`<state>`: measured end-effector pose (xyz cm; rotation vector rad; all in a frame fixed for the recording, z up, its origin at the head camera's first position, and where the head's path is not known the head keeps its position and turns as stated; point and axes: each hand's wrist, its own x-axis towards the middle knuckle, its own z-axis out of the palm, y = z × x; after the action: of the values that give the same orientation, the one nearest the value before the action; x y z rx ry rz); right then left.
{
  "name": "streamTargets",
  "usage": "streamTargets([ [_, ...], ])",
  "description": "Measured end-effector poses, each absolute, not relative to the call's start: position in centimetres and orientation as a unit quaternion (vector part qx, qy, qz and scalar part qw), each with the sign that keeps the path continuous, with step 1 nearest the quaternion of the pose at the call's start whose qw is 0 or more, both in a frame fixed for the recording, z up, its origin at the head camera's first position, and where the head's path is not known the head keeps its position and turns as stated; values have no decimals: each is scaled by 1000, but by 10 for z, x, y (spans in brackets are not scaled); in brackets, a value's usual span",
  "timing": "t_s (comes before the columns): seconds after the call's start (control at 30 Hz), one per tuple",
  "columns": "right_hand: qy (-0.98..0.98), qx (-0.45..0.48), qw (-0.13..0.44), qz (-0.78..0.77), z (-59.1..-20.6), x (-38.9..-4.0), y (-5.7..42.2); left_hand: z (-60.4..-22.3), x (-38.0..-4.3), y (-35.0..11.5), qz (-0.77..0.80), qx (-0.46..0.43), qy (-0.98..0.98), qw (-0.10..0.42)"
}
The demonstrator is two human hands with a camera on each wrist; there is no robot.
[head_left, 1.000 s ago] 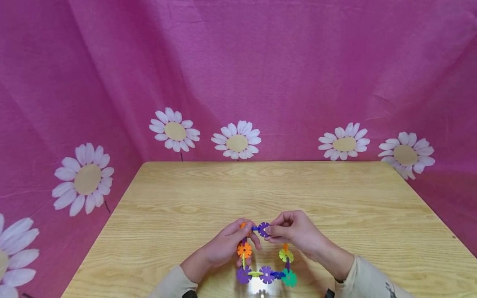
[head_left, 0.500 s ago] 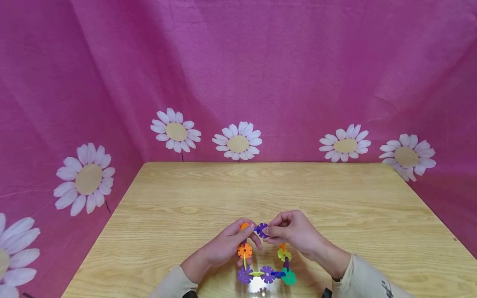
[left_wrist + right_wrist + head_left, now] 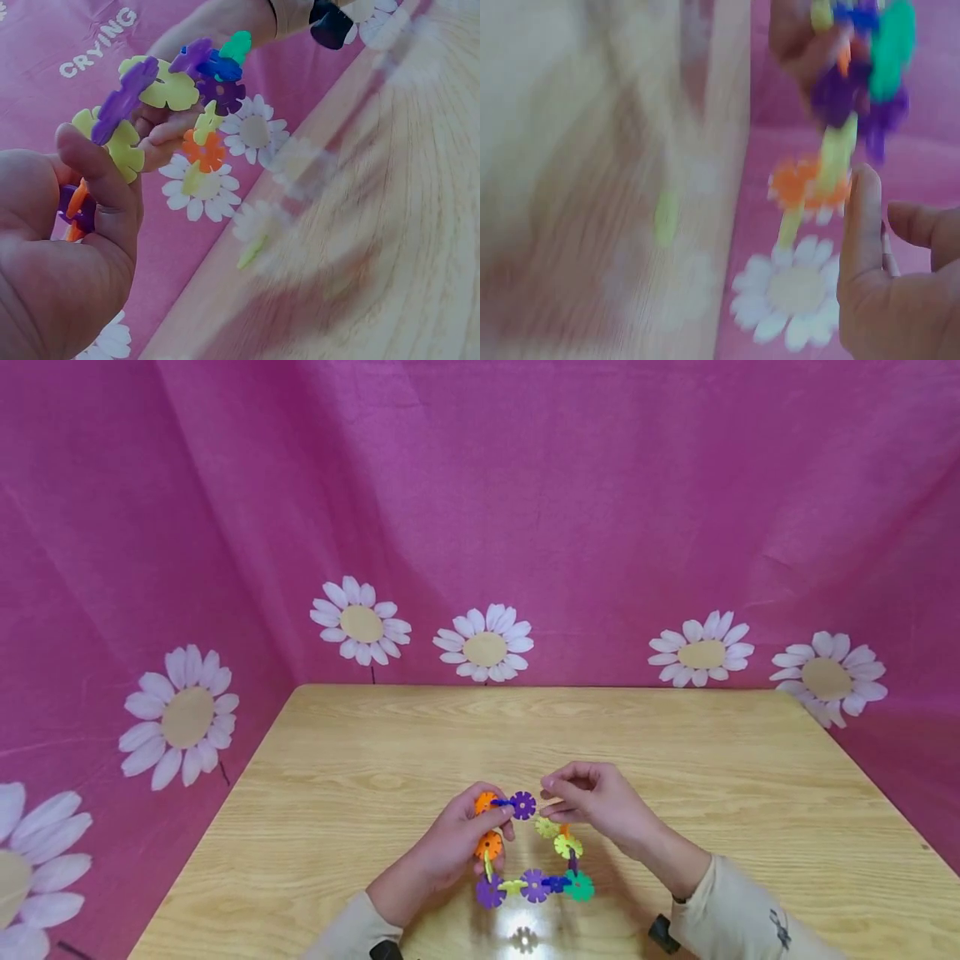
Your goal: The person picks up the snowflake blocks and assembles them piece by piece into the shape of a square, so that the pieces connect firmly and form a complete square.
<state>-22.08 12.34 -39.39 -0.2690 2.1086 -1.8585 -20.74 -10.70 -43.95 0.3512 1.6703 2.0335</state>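
A chain of flower-shaped interlocking plastic discs, with a green disc point(image 3: 579, 886) at one corner, is bent into a nearly closed loop in the head view. My left hand point(image 3: 461, 822) grips its left side, thumb over the pieces near an orange disc point(image 3: 489, 845). One end is a purple disc point(image 3: 522, 806); the other is a yellow disc point(image 3: 547, 827), with a gap between them. My right hand point(image 3: 603, 806) is beside that gap, its fingers bent and holding nothing. In the right wrist view its fingers point(image 3: 862, 225) stand apart from the blurred orange disc point(image 3: 806, 184).
The wooden table point(image 3: 420, 752) lies under both hands and reflects the chain. A pink cloth point(image 3: 570, 510) printed with white daisies point(image 3: 483, 647) hangs behind and along the sides. Each wrist wears a black device point(image 3: 663, 935).
My right hand has let go of the purple disc and moved slightly away from it. The chain has shifted up a little in view, and the yellow end disc now shows.
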Motion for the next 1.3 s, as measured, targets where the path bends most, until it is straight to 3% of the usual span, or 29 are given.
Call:
streamTargets([
  [0.13, 766, -64, 133, -626, -404, -240, 138, -438, -209, -108, 744, 129, 606, 248],
  [0.3, 798, -71, 159, -577, -427, -252, 150, -437, -209, -110, 744, 132, 600, 263],
  [0.7, 857, -154, 188, -455, -442, -243, 142, -442, -189, -120, 737, 127, 594, 297],
  [0.97, 886, -143, 150, -415, -431, -251, 140, -439, -182, -120, 732, 146, 601, 285],
  [1.3, 929, -169, 95, -314, -445, -243, 122, -442, -164, -128, 734, 140, 606, 275],
])
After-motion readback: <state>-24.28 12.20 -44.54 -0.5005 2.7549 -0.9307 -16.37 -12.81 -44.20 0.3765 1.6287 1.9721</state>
